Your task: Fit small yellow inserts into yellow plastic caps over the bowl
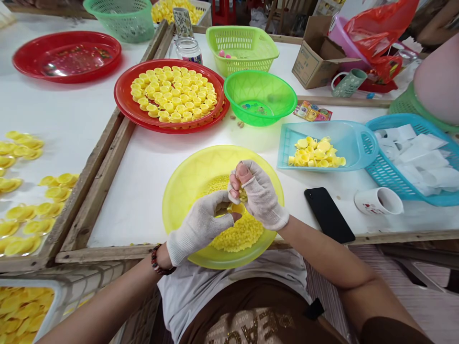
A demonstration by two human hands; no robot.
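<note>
Over a wide yellow basin (180, 191) partly filled with small yellow beads (238, 239), both of my hands wear white fingerless gloves. My left hand (201, 222) is closed on a small yellow toy cup (238, 208), thumb toward me. Just above that cup, my right hand (263, 196) is closed with its fingers curled upward, and yellow beads show between them. The basin sits at the table's front edge, near my lap. Beyond it, a red tray (124, 98) carries rows of similar yellow cups (175, 93). More yellow pieces (317, 152) lie in a blue scoop-shaped tray (347, 138).
A green bowl (260, 86) and a green basket (242, 43) stand behind the basin. To the right are a black phone (329, 215), a white mug (373, 201) and a blue basket (387, 167) of white packets. Wooden strips (96, 177) border the table sections.
</note>
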